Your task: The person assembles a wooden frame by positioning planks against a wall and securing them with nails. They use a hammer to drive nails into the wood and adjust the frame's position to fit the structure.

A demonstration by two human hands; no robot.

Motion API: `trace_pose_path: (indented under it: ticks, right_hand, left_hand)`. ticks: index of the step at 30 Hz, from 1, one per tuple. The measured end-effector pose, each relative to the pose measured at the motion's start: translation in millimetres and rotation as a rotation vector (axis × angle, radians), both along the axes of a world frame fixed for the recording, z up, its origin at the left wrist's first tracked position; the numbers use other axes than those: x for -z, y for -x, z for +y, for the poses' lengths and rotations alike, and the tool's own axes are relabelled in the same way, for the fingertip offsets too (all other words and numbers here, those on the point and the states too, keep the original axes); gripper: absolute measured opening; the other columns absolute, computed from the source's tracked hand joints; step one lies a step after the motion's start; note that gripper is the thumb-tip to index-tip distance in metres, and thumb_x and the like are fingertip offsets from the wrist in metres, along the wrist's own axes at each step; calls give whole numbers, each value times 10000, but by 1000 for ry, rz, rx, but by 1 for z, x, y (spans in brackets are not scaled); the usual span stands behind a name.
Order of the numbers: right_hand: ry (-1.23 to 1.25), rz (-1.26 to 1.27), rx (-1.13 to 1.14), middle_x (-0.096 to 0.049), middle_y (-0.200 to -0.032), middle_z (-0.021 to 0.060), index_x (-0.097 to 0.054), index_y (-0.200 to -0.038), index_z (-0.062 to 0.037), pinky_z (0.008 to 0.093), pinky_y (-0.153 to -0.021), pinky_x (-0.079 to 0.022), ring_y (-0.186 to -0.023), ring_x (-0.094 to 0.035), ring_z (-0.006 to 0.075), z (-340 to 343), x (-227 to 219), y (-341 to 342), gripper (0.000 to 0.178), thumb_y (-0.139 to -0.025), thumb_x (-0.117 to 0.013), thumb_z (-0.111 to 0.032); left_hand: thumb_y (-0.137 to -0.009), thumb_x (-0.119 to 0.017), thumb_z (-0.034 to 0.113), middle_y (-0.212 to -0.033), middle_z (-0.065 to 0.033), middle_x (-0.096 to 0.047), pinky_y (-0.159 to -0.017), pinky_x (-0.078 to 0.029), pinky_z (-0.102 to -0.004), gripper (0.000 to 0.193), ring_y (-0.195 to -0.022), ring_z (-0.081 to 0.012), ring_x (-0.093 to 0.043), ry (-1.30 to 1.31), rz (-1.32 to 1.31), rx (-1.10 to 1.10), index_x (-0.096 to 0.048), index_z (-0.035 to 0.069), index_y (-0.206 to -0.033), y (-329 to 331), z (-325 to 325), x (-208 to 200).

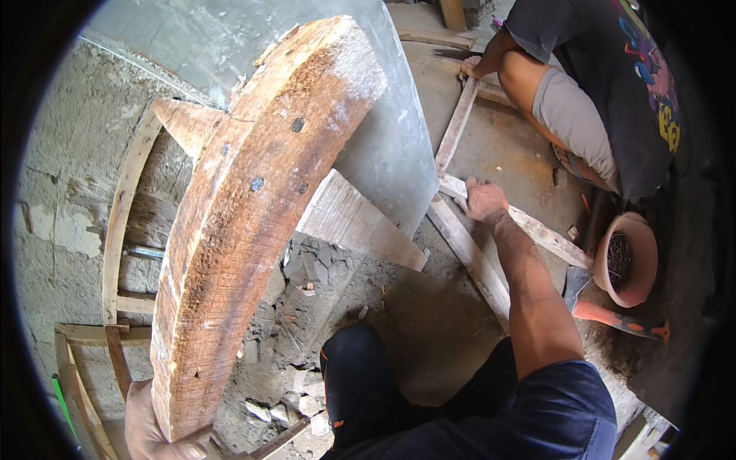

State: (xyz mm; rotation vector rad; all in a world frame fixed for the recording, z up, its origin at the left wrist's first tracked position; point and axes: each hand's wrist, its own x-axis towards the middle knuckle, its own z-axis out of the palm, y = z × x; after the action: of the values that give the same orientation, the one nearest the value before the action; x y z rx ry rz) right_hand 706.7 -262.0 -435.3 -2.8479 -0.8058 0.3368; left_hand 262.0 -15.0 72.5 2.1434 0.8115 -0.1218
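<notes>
My left hand (153,422) is closed around the lower end of a thick curved wooden beam (253,207), which rises tilted across the left side. Dark round spots mark its face, and a tapered wooden crosspiece (360,222) juts out from both sides. My right hand (487,201) is wrapped over a pale wooden batten (548,236) lying near the floor. That batten meets another strip (458,126) running away from me, and a third plank (475,264) slants beneath. A crouching person's hand (470,67) touches the strip's far end.
At right stands a pink bucket (648,245) with what look like nails inside. Beside it lies a hammer-like tool with an orange handle (613,316). A grey sheet (383,146) leans behind the beam. Broken rubble (314,264) covers ground below; curved wooden frames (123,207) rest against the left wall.
</notes>
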Motion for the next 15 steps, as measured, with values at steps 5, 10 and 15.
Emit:
trace_pose_path:
  ticks: [5, 10, 15]
  right_hand:
    - [5, 16, 4, -742, -1180, 263, -581, -1249, 1, 506, -996, -578, -1146, -710, 417, 1, -3, 0, 561, -979, -670, -483]
    - [10, 27, 10, -742, -1193, 261, -576, -1259, -2, 507, -1005, -574, -1165, -705, 420, 2, -4, 0, 553, -980, -666, -470]
    - [14, 23, 3, -743, -1192, 265, -575, -1248, -2, 508, -1005, -574, -1151, -711, 424, 1, -1, -1, 541, -983, -661, -465]
  left_hand:
    - [-545, -968, 502, -993, -124, -768, -760, -569, -322, 924, -828, -202, -727, -11, -5, 41, -693, -127, -1165, -1, 5, -1]
    - [-545, -964, 506, -967, -117, -768, -742, -567, -319, 917, -807, -202, -725, -37, 25, 46, -697, -121, -1159, 0, 5, -2]
    - [-548, -964, 504, -964, -117, -767, -741, -565, -318, 917, -807, -198, -723, -50, 12, 37, -695, -122, -1162, 2, 4, -1]
